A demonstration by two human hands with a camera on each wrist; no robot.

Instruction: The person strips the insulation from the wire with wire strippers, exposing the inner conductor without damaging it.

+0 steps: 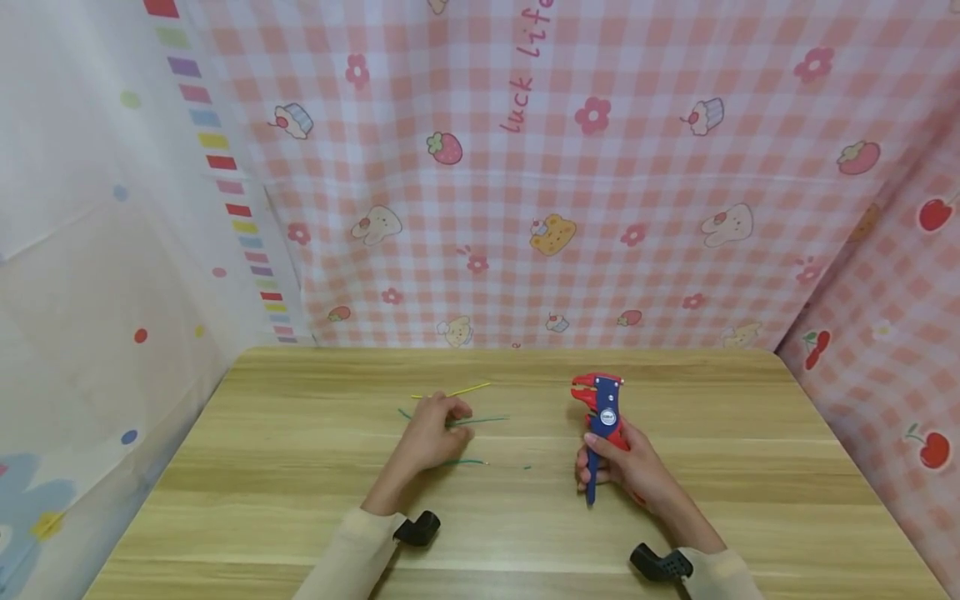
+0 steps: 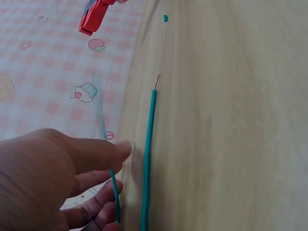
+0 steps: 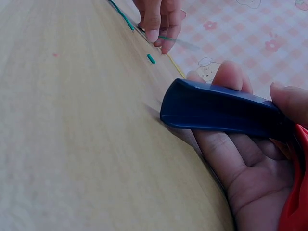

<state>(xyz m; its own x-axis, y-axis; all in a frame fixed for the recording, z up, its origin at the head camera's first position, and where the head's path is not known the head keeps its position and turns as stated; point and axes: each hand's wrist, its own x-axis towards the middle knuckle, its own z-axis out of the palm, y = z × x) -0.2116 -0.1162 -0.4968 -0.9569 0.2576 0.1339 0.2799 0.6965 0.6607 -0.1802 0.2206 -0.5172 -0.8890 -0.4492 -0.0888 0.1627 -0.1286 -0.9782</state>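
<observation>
My left hand [image 1: 433, 429] pinches a green wire [image 1: 487, 420] between thumb and fingers; its free end is blurred in the left wrist view. Beside that hand, another green wire [image 2: 149, 149] lies on the table, bare copper showing at its tip. A yellow wire [image 1: 472, 388] lies just beyond the fingers. My right hand [image 1: 630, 462] grips red and blue wire strippers [image 1: 608, 396] by the handles, their head pointing away from me. In the right wrist view, one dark blue handle [image 3: 221, 106] crosses in front of the fingers.
A short cut piece of green insulation [image 1: 527, 467] lies on the wood-grain table [image 1: 315, 492] between the hands. Pink checked cloth [image 1: 495, 192] hangs behind the table's far edge, with more cloth at both sides.
</observation>
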